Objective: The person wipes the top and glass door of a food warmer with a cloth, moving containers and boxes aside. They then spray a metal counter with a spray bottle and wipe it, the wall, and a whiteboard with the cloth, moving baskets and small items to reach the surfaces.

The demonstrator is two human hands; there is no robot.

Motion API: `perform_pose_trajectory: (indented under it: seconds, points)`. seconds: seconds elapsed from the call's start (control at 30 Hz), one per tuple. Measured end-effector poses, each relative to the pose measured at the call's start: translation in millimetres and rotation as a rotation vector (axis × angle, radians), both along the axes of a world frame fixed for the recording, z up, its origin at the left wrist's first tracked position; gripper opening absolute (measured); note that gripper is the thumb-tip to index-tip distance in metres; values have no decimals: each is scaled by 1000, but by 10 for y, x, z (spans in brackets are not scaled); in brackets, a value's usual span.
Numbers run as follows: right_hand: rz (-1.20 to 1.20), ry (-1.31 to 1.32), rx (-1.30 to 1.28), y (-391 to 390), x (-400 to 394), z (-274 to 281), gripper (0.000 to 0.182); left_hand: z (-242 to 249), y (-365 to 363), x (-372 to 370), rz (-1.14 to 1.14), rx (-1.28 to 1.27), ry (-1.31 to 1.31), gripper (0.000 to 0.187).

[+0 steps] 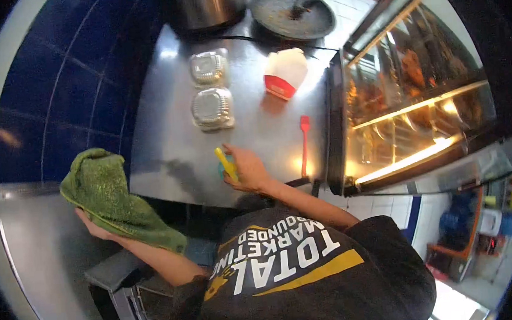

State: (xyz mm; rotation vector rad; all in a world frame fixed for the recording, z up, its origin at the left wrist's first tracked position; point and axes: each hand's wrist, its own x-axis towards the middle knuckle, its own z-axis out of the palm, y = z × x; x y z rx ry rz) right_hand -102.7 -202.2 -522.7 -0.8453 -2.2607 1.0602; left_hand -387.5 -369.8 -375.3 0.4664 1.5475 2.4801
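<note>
A green towel (111,186) drapes over my left hand (94,225) and along the forearm, at the left above the lower metal surface. Most of those fingers are hidden beneath the cloth, with the hand's edge showing below it. My right hand (248,169) is closed around what looks like a spray bottle (226,164), seen from above, with a long yellow head and a teal body. It is at the near edge of the steel table (253,124). Beyond it are two clear plastic clamshell boxes (212,108), one behind the other.
A red-and-white carton (286,73) and a red brush (306,144) are on the table's right side. At the back are a large metal pot (210,4) and a dark pan (292,12). A lit glass cabinet (413,99) with hanging food borders the right; a blue tiled wall (64,91) borders the left.
</note>
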Motion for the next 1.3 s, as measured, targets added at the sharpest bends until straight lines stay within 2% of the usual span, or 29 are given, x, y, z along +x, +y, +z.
perform_pose_trajectory:
  seconds: [0.07, 0.1, 0.17, 0.2, 0.23, 0.27, 0.3, 0.33, 0.37, 0.4, 0.43, 0.47, 0.5, 0.57, 0.6, 0.63, 0.67, 0.7, 0.73, 0.77, 0.87, 0.97, 1.03, 1.07, 1.1, 1.17, 1.2, 1.27, 1.3]
  points:
    - [-75, -42, -12, 41, 237, 34, 69, 220, 325, 257, 49, 35, -344, 51]
    - [-108, -69, -25, 45, 340, 42, 74, 135, 396, 243, 20, 30, -352, 51]
    - [-125, -73, 7, 61, 515, 34, 76, -289, 477, 55, 5, -128, -378, 55]
    - [-111, -68, 47, 108, 590, 27, 78, -789, 510, -188, -73, -178, -285, 58]
    - [-127, -59, 69, 165, 688, 24, 78, -959, 721, -53, -109, -204, -361, 60]
    - [-88, -200, 78, 194, 813, 26, 77, -1096, 849, 59, -122, -187, -349, 60]
    - [-51, -343, 86, 258, 896, 47, 76, -1232, 971, 132, -232, -560, -96, 64]
    - [-66, -333, 106, 353, 957, 119, 76, -1318, 1102, 201, -327, -924, 176, 69]
    - [-181, -378, 136, 429, 1016, 251, 76, -1268, 1240, 329, -407, -1282, 464, 74]
    - [-301, -420, 168, 512, 1044, 400, 75, -1228, 1391, 496, -408, -1257, 485, 74]
    - [-322, -442, 37, 629, 1031, 641, 75, -1112, 1557, 742, -318, -1201, 615, 85]
    - [-348, -433, 61, 751, 998, 676, 75, -1006, 1712, 908, -224, -1137, 741, 97]
    - [-466, -450, 90, 903, 910, 671, 75, -949, 1846, 973, -231, -1095, 761, 97]
    - [-655, -396, 201, 1258, 748, 641, 71, -938, 2176, 1171, -341, -1331, 703, 117]
    - [-711, -333, 278, 1366, 667, 529, 67, -1169, 2284, 1152, -364, -1329, 735, 124]
    - [-677, -430, 128, 1534, 634, 375, 60, -951, 2327, 1339, -399, -1326, 725, 127]
    - [-636, -514, -34, 1719, 634, 153, 54, -1347, 2420, 1281, -335, -1223, 847, 130]
    - [-553, -361, -52, 1851, 681, -203, 38, -1305, 2470, 1370, -324, -1467, 856, 131]
    - [-612, -379, 58, 1694, 717, -98, 32, -1035, 2412, 1554, -326, -1469, 827, 131]
    - [-577, -344, 107, 1565, 764, 29, 29, -1247, 2468, 1429, -306, -1490, 850, 128]
    - [-592, -216, 203, 1136, 945, 1012, 20, -1229, 2496, 1425, -244, -1456, 929, 123]
    - [-533, 158, 347, 586, 1247, 2308, 23, -1140, 2466, 1342, -278, -1474, 807, 121]
    - [-509, 233, 428, 207, 1609, 3017, 27, -1198, 2495, 1163, -324, -1299, 449, 103]
    - [-516, 206, 462, 11, 1828, 3317, 29, -1334, 2509, 969, -330, -1293, 461, 103]
    - [-578, 146, 702, -148, 2066, 3549, 30, -1521, 2539, 721, -671, -953, 11, 91]
    - [-759, 275, 914, -256, 2446, 3870, 26, -1173, 2418, 844, -1004, -468, -506, 65]
    - [-857, 364, 1001, -213, 2630, 4010, 25, -1162, 2399, 894, -1011, -462, -500, 65]
    - [-1029, 470, 1136, -59, 3051, 4371, 24, -1218, 2367, 917, -1064, -186, -489, 66]
    - [-1089, 482, 1179, 41, 3278, 4597, 25, -1282, 2408, 902, -1049, -168, -468, 67]
